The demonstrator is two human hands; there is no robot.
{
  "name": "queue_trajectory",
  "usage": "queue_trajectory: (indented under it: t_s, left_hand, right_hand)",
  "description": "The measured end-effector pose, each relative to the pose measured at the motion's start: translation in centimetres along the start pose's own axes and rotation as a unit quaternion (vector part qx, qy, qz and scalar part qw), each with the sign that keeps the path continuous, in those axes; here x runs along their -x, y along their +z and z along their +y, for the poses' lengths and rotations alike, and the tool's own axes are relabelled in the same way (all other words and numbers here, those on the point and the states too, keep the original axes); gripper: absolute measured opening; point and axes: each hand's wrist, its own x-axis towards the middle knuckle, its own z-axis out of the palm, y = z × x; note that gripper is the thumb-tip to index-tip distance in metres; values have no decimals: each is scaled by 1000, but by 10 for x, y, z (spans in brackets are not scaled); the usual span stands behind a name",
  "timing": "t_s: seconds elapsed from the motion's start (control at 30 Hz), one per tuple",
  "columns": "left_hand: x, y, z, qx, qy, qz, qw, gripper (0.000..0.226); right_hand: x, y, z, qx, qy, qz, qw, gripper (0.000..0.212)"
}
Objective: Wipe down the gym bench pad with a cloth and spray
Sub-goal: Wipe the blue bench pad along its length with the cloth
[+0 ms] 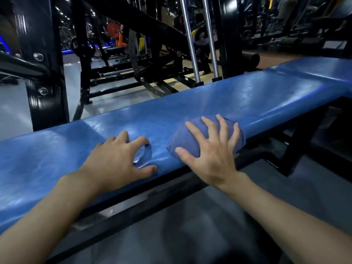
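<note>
A long blue padded bench pad (257, 96) runs from lower left to upper right. On its near edge lies a bunched blue cloth (182, 140). My right hand (211, 149) presses down on the cloth with fingers spread and the thumb around its near end. To the left, my left hand (118, 159) rests on the pad, curled over a small clear spray bottle (142, 155) lying on its side. Most of the bottle is hidden under the palm.
A black steel frame (190, 187) carries the pad, above a grey floor (209, 225). Behind the bench stand black machine uprights (43, 73), two chrome guide rods (190, 39) and an adjustment arc with holes (137, 69). More gym equipment fills the dim background.
</note>
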Motion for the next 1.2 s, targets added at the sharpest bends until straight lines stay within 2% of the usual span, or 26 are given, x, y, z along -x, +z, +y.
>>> queue_trajectory:
  t_s: [0.17,0.27,0.33,0.47,0.57,0.63,0.7,0.8,0.87,0.93,1.03,1.13,1.2]
  left_hand:
    - [-3,-4,3,-8,-1,-23,1000,83]
    - [-11,-4,5,-3,42,-23,999,84]
    - [-19,-3,12,9,85,-15,996,86]
    - [-31,1,29,41,120,-11,992,87]
    - [-37,7,40,54,120,6,991,82]
    - [-43,11,50,51,117,13,992,81]
    - [-50,14,60,42,119,25,992,83]
    - [-61,13,76,34,145,47,988,80]
    - [-69,11,89,36,160,50,985,78]
    - [-77,7,103,43,163,43,985,79]
    - [-88,5,123,41,155,32,986,81]
    - [-99,4,135,40,148,37,988,76]
    - [-106,2,141,31,151,50,987,74]
  right_hand:
    - [-3,0,12,1,-54,-7,998,61]
    - [-11,4,40,14,-124,17,992,57]
    - [-18,4,61,24,-139,26,990,54]
    - [-25,1,87,26,-61,58,996,48]
    - [-19,7,71,7,11,104,995,44]
    - [-14,12,58,4,17,131,991,42]
    - [-13,15,62,-1,-35,152,988,41]
    - [-22,12,98,-7,-170,162,972,44]
    - [-31,11,130,6,-208,158,965,45]
    - [-40,8,164,21,-179,161,970,44]
    - [-45,1,190,27,-86,159,983,43]
    - [-38,5,160,2,12,170,985,38]
    - [-34,10,143,-11,27,182,983,38]
